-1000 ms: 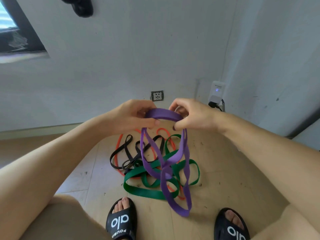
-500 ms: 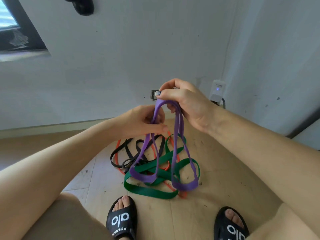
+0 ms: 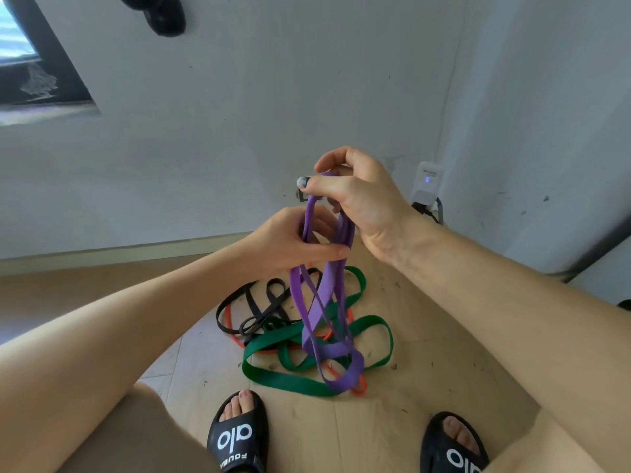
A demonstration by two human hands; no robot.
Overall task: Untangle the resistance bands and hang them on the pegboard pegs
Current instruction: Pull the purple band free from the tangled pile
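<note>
- We're looking down at a pale wood-look floor meeting a plain grey wall, with one white plug-in adapter glowing blue low on it.
- We're counting four flat rubbery bands: one purple band, one green band, one black band, one orange band.
- The green, black and orange ones are lying looped over each other in a heap on the floor, just ahead of two black slide sandals with white lettering.
- Our right hand is clenching the top of the purple band, fingers curled round the fold.
- Our left hand is sitting just below, fingers curled and thumb pinching the purple strands.
- The purple band is hanging down from both grips in long loops, twisted near the bottom, dangling over the heap; we can't tell if it's touching.
</note>
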